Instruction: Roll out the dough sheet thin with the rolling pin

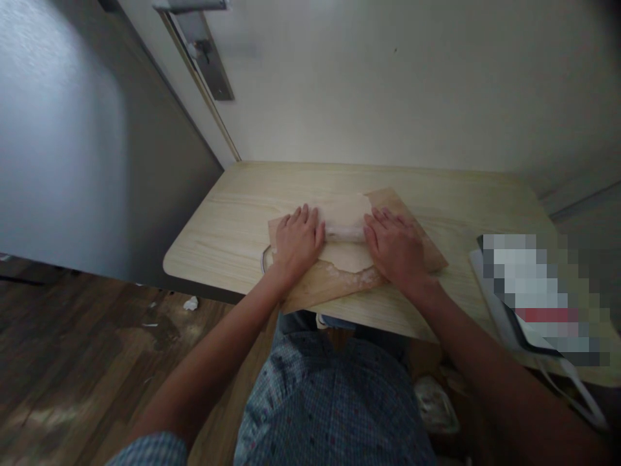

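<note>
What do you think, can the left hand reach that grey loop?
Probably yes: the left hand is close to the grey loop, whose outer side is uncovered. But the hand lies on the rolling pin, so might need to lift off first.

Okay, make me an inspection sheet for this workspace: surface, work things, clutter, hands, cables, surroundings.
Surface: light wood-grain table with a rounded near-left corner.
Work things: brown board with whitish smears; flat sheet of dough on it; pale rolling pin lying across the dough.
Clutter: pixelated item at the table's right end; white scrap on the floor.
Hands: left hand and right hand laid palm down over the pin's two ends, fingers extended.
Cables: white strip at lower right; cable or strap, cannot tell.
Surroundings: pale upright panel behind the table, metal handle plate at upper left.
</note>
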### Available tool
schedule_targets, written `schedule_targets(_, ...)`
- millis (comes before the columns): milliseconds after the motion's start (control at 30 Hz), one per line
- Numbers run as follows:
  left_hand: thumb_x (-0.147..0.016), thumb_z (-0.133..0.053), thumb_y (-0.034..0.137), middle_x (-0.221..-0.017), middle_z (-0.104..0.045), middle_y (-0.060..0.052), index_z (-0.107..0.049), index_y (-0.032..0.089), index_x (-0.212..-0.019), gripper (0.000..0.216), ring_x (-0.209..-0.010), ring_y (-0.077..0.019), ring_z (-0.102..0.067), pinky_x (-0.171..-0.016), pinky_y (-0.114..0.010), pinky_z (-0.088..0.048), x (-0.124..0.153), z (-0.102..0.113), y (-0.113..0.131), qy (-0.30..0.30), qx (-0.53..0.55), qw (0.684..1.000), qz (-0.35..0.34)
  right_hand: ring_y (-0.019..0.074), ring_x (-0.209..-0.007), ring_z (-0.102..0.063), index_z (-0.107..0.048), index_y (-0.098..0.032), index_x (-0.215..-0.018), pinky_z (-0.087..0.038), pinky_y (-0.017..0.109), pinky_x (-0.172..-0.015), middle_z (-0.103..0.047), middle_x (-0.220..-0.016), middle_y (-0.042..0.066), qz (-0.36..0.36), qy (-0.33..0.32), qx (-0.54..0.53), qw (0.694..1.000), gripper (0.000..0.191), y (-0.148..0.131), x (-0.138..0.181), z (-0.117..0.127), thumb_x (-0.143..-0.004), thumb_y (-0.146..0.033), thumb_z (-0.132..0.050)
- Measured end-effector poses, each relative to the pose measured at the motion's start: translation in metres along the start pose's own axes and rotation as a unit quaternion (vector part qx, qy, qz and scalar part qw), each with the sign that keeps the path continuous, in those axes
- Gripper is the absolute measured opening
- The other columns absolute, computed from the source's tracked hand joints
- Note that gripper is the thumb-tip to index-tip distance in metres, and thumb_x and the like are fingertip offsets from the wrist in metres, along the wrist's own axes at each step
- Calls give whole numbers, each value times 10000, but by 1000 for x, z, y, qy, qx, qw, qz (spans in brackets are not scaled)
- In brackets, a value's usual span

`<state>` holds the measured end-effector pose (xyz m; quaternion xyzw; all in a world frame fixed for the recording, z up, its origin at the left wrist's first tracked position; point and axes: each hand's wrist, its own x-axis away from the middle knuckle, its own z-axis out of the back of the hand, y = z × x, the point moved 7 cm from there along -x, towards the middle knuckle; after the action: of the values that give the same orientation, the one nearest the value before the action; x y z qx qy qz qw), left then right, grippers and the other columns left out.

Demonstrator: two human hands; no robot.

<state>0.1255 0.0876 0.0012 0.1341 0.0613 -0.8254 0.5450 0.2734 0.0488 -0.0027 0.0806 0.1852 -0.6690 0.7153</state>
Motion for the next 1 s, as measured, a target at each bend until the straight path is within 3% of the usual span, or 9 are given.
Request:
schedule_targets(300, -911, -228, 351, -1237, -569, -91, -410, 177, -1313, 474, -1109, -248, -528, -858, -378, -446, -45, -13, -15, -86, 24, 995, 44, 269, -1215, -438, -464, -116, -1296, -326, 449, -977, -496, -1315, 138, -25, -62, 9, 998, 467, 8, -40, -9, -911, -256, -241)
schedule_targets(567, -875, -285, 394, -1199, -582, -85, -446, 206, -1274, 469, -1093, -260, -532, -871, -390, -437, -86, -34, -31, -155, 60, 983, 78, 309, -1200, -442, -434, -155, -1322, -334, 501, -959, -478, -1331, 139, -23, -119, 26, 992, 480, 25, -77, -30, -891, -287, -269)
schedule_targets(733, -884, -260, 353, -1202, -568, -107, -465, 173, -1236, 446, -1095, -248, -531, -890, -380, -417, -99, -45, -35, -193, 89, 975, 69, 315, -1210, -430, -397, -180, -1350, -347, 522, -951, -453, -1353, 130, -17, -164, 10, 986, 507, 30, -90, -39, -882, -319, -263)
schedule_targets(1000, -879, -273, 286, -1303, -479, -131, -382, 137, -1301, 461, -1217, -250, -414, -973, -393, -353, -101, -47, -35, -184, 59, 980, 49, 308, -1259, -372, -388, -170, -1357, -311, 507, -993, -410, -1387, 122, -16, -211, -11, 977, 510, 34, -94, -50, -877, -297, -274)
